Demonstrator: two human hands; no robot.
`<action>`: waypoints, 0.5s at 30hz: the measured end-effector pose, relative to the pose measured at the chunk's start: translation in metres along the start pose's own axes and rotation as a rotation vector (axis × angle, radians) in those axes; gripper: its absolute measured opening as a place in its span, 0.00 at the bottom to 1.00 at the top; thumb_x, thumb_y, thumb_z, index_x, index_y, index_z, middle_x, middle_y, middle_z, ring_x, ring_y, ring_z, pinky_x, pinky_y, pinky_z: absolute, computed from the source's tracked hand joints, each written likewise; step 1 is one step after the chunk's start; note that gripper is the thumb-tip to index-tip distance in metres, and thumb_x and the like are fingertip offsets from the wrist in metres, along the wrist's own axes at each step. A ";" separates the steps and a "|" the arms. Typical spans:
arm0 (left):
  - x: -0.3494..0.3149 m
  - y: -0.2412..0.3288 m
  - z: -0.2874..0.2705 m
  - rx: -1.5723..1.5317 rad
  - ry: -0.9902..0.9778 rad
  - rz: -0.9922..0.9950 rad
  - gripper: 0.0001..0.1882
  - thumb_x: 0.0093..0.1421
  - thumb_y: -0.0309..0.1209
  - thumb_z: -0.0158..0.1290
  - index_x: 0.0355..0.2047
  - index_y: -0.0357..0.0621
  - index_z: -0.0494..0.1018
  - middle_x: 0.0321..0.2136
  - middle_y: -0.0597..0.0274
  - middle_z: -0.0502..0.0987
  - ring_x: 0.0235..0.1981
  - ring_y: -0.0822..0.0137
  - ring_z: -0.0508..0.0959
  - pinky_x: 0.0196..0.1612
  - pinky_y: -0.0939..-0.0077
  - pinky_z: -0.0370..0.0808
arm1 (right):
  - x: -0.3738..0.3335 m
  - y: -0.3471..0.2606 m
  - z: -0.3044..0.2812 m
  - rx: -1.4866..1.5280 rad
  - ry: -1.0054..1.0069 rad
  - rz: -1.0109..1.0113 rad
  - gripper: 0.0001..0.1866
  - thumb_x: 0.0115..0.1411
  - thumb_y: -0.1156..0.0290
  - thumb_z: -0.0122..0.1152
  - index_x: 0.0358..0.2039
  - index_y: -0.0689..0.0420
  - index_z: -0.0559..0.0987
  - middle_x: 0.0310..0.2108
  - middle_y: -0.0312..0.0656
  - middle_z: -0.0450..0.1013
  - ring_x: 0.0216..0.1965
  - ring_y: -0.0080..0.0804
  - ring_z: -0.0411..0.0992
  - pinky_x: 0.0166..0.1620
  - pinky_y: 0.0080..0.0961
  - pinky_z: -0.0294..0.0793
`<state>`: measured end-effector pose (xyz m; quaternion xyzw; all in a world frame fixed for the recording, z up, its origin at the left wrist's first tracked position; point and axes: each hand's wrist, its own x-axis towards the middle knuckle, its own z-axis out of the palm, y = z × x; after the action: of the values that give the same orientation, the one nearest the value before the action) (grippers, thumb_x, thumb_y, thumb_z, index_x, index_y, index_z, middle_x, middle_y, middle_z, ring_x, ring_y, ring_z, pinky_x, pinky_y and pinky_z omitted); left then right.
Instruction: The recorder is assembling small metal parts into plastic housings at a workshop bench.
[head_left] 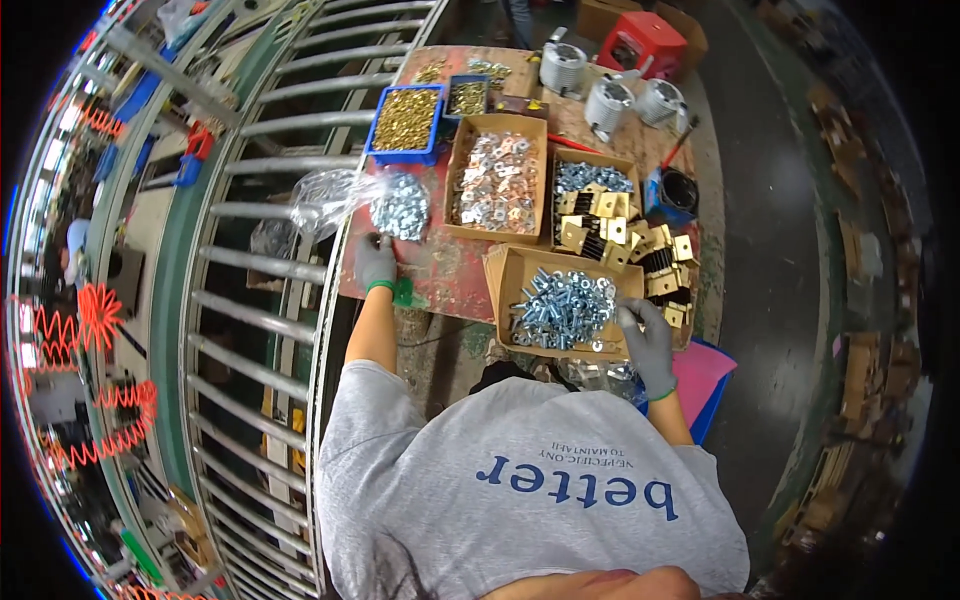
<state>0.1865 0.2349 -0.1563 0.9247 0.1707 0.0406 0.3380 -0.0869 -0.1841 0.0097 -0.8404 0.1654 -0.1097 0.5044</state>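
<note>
My left hand (376, 262), in a grey glove with a green cuff, rests at the table's left edge. Its fingers are curled just below a clear plastic bag's heap of small silvery metal parts (401, 207); anything between the fingertips is too small to make out. My right hand (647, 345), gloved alike, is at the right rim of a cardboard box (508, 290). Thumb and fingers come together there beside loose washers (602, 287), and what they grip is not visible. Silvery bolts (562, 308) fill the middle of that box.
Beyond stand a carton of washers (497, 180), a blue bin of brass-coloured parts (405, 120) and gold metal brackets (612, 222). White round housings (562, 68) and a red stool (642, 45) are farther back. A roller conveyor (262, 265) runs along the left.
</note>
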 end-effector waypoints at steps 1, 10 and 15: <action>-0.001 0.003 0.002 0.025 -0.004 -0.026 0.21 0.59 0.46 0.56 0.46 0.44 0.74 0.45 0.51 0.79 0.46 0.49 0.78 0.49 0.57 0.73 | -0.005 0.003 -0.005 -0.049 0.016 -0.022 0.09 0.60 0.70 0.61 0.38 0.62 0.80 0.35 0.43 0.78 0.38 0.30 0.75 0.44 0.24 0.72; -0.041 0.018 -0.006 -0.215 0.011 0.031 0.19 0.63 0.45 0.53 0.40 0.39 0.75 0.33 0.53 0.80 0.33 0.58 0.79 0.38 0.66 0.75 | 0.008 0.027 0.028 0.008 -0.063 0.063 0.16 0.58 0.67 0.63 0.45 0.60 0.78 0.38 0.46 0.78 0.35 0.35 0.78 0.42 0.29 0.75; -0.112 0.060 -0.001 -1.376 -0.687 -0.579 0.12 0.63 0.44 0.52 0.30 0.51 0.73 0.21 0.68 0.67 0.20 0.73 0.65 0.20 0.80 0.62 | 0.018 0.017 0.067 -0.549 -0.257 0.017 0.24 0.56 0.63 0.65 0.54 0.52 0.74 0.47 0.49 0.74 0.48 0.46 0.74 0.52 0.40 0.73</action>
<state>0.0988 0.1543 -0.1124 0.3910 0.2264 -0.2378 0.8599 -0.0495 -0.1440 -0.0369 -0.9508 0.1309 0.0505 0.2761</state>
